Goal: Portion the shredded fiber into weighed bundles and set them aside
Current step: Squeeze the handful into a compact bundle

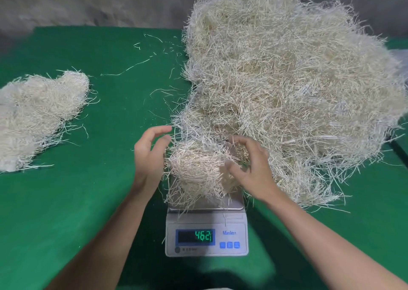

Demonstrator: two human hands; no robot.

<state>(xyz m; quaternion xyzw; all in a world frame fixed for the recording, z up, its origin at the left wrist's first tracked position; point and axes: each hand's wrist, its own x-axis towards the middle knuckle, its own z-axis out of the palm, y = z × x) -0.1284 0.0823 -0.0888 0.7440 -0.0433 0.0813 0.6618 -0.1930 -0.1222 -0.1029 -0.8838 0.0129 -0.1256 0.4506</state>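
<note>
Loosely, left hand (150, 155) and right hand (250, 168) flank the bundle (196, 170) on the scale (234, 228) — fingers relaxed — big heap (287, 80) crowding behind

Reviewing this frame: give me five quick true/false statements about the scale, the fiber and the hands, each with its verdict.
1. A fiber bundle lies on the scale. True.
2. The scale's display is blank. False: it shows lit green digits.
3. The large heap lies to the left of the scale. False: it is on the right, and a smaller pile lies on the left.
4. The left hand and right hand flank the bundle, one on each side. True.
5. The green table carries loose strands between the two piles. True.
</note>
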